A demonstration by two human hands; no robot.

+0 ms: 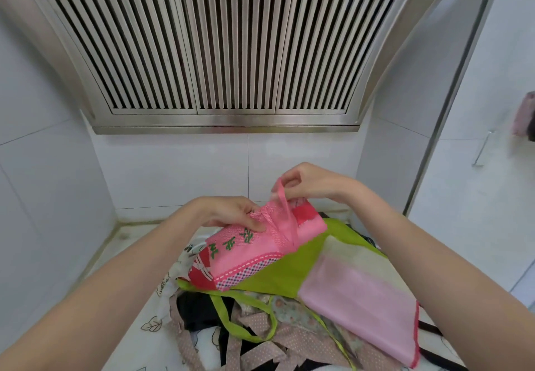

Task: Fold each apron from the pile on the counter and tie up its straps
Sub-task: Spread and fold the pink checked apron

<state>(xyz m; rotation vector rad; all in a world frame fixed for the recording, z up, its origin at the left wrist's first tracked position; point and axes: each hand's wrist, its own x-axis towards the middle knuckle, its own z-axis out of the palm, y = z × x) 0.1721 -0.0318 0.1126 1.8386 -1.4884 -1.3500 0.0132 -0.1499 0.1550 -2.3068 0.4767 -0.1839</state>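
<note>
- While my left hand (231, 214) pins the folded pink apron (254, 249) with thumb curled on its top edge, my right hand (307, 185) pinches the pink strap (282, 205) and lifts it above the bundle. Apron sits on top of the pile, on the green apron (292, 272), mid-bench.
- Risk 1: strap looks thin & slippery; if the pinch slips, the wrap goes slack and the knot won't hold.
- Risk 2: pulling up too hard w/o enough press from the left hand could unroll the fold, I reckon.
- Risk 3: the bundle rests on loose cloth, not on bare bench (139, 234), so it may slide or drag the green one along.
- Around: green strap loop (231, 321) and dotted brown straps (260, 339) tangle at the near edge; could snag the next pick-up.
- Pale pink sheet (362, 307) lies right of the bundle, under my right forearm.
- Steel hood (225, 52) hangs overhead, well apart; no obstacle.
</note>
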